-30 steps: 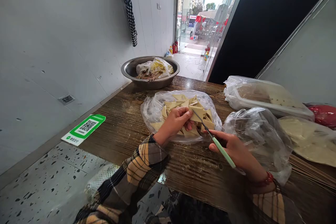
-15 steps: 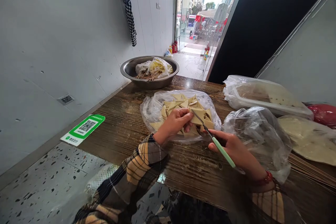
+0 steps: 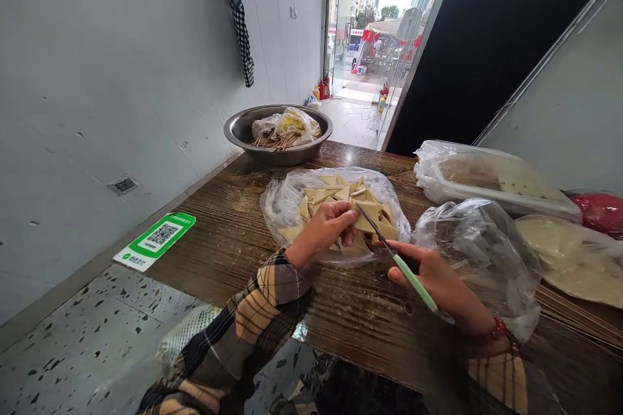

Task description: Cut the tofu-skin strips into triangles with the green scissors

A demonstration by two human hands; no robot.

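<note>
A pile of pale yellow triangular tofu-skin pieces lies on an open clear plastic bag on the wooden table. My left hand is closed on one piece at the front of the pile. My right hand grips a small knife by its green handle. The dark blade points up-left and rests across the held piece.
A metal basin with bagged skewers stands at the table's far end. On the right are a crumpled clear bag, a bagged white tray, flat pale sheets and a red item. A green QR sign leans against the left wall.
Over the second the blade has slid a little along the held piece. Both hands stay almost where they were.
</note>
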